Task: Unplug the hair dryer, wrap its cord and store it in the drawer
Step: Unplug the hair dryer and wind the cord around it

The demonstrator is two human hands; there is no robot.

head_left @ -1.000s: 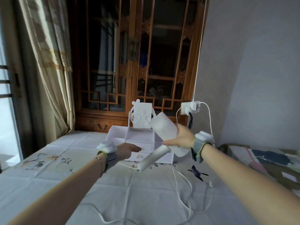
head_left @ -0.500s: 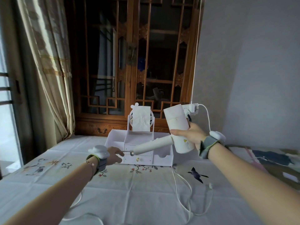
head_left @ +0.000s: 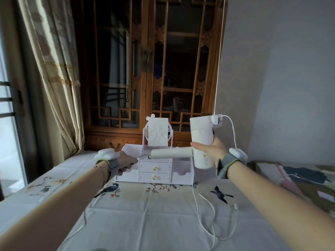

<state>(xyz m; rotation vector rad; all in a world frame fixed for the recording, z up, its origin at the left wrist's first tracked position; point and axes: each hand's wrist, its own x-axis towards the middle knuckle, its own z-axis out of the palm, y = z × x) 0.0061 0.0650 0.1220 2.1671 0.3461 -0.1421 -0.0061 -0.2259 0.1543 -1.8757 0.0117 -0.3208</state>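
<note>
White and smooth, the hair dryer [head_left: 201, 140] is up in my right hand [head_left: 211, 153], barrel upright, handle jutting left above the drawer organizer [head_left: 155, 168] on the table [head_left: 145, 220]. My left hand [head_left: 126, 162] pinches its cord [head_left: 142, 156] at the handle's tip.

The hair dryer [head_left: 201, 140] hides part of the power strip [head_left: 216, 121]. The left hand [head_left: 126, 163] covers the cord [head_left: 142, 156] it pinches; the cord leaves the bottom picture edge. Cabinet [head_left: 148, 69] contents too dark to tell.
</note>
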